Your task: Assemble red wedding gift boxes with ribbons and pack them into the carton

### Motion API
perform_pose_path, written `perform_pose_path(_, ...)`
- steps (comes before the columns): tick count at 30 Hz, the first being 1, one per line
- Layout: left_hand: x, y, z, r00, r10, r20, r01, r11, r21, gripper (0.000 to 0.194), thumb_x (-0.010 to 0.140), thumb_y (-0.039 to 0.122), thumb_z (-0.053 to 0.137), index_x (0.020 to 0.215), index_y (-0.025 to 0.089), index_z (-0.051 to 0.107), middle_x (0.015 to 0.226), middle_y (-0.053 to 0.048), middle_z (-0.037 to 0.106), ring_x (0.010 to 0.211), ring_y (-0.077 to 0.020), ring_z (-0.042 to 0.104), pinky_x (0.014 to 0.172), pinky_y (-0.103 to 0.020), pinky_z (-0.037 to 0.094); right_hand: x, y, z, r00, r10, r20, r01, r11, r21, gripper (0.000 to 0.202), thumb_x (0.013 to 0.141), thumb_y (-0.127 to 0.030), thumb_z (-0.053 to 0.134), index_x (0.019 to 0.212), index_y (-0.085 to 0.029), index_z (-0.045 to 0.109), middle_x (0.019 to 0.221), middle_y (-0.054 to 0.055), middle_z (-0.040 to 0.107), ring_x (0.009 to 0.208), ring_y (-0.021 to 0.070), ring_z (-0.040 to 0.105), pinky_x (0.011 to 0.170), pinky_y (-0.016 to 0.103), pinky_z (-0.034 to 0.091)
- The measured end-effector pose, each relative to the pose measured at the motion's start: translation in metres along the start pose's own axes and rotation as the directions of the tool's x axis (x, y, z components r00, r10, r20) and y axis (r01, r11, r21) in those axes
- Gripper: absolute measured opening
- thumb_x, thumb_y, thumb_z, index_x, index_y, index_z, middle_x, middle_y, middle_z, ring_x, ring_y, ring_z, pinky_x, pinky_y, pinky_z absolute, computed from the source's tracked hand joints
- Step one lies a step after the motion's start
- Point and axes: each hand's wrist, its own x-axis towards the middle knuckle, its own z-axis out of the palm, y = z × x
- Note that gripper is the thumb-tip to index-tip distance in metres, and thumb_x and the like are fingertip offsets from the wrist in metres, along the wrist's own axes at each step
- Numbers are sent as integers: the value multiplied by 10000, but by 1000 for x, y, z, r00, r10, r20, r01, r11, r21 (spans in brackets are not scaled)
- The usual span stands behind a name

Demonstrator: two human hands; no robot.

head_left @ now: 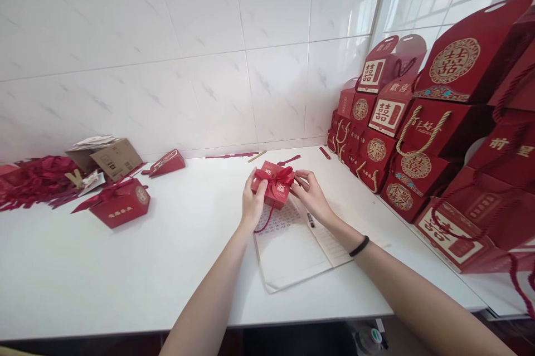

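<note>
A small red gift box (276, 200) with gold characters and a red ribbon bow (275, 175) on top is between my hands, above the open notebook (288, 261). My left hand (253, 200) grips the box's left side, thumb on its front. At the right side, my right hand (310, 191) has its fingers bent around the end of the bow; the fingertips are partly hidden. From the box's underside hangs a twisted red cord (265, 222). A pen (310, 220) lies on the notebook just below my right hand.
Red gift boxes (412, 166) stand in tall stacks along the right. At left are a ribboned red box (125, 205), a wedge-shaped red box (168, 163), a cardboard box (117, 161) and a ribbon pile (45, 180). Ribbon strips (232, 155) lie near the tiled wall.
</note>
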Motion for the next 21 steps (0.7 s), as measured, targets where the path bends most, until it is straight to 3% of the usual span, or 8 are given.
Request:
perform_pose_path(2,-1,-2,1,1000,-20,-21,20,1000,7,466,796,372,579,1235,238,497,1316,-54,506,1253,-242,424,1067,-394,316,-1,0,2,999,42,18,-43,998,47,341,704,-388,632,932,-230,433,1158,73,514,1118,234,507,882,401,476)
perform_pose_path(5,0,-4,-4,993,-30,117,31,1000,-3,600,780,361,605,1335,265,398,1347,-49,474,1265,-244,411,1089,-415,283,-1,-2,2,998,43,45,-45,998,50,314,718,-441,632,791,-221,420,1065,68,572,1014,234,566,856,421,476)
perform_pose_path(8,5,-6,-15,959,-14,282,28,999,-46,721,691,304,676,1347,266,379,1293,-53,503,1242,-257,430,1064,-406,322,0,-3,-3,999,-25,44,27,998,-57,350,708,-470,642,633,-201,432,1161,105,552,1065,260,542,931,436,411)
perform_pose_path(12,10,-4,-28,935,-95,342,140,984,-109,743,634,280,679,1308,272,365,1236,-58,505,1161,-263,494,991,-409,401,1,-4,-7,993,-41,113,56,990,-131,342,686,-477,669,584,-189,516,1252,126,509,1146,287,491,990,443,341)
perform_pose_path(18,6,7,-22,949,-157,272,197,972,-128,692,637,307,712,1192,295,298,1236,-62,468,977,-208,579,842,-380,491,-3,-8,-6,974,-56,221,96,980,-176,321,697,-474,678,591,-199,552,1294,99,487,1252,259,393,1041,411,281)
perform_pose_path(21,4,5,-13,976,-163,146,176,981,-80,709,640,289,718,1214,303,302,1247,-60,443,1034,-207,550,884,-364,465,-3,-9,-6,976,-36,213,83,972,-218,340,687,-501,676,601,-196,552,1329,107,458,1270,263,372,1054,415,264)
